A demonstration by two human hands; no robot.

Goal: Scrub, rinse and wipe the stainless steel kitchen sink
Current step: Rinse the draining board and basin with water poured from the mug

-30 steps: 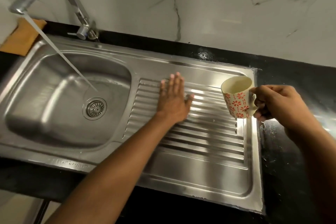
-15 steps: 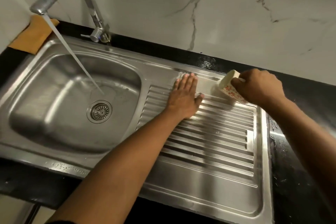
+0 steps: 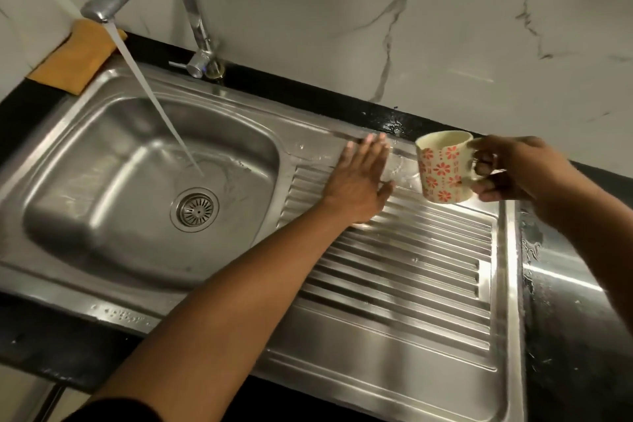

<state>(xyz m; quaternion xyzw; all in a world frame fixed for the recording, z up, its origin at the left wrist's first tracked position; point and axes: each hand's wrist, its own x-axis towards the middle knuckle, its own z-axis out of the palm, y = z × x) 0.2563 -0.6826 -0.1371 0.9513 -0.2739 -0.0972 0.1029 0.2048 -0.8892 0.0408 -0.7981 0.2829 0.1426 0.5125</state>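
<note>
One mug (image 3: 442, 169) in right hand (image 3: 513, 171), left hand (image 3: 359, 181) flat on one sink (image 3: 411, 380).

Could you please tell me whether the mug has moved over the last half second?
Yes. Above the far right corner of the drainboard, the mug in the right hand has swung from tipped leftward to nearly upright.
</note>
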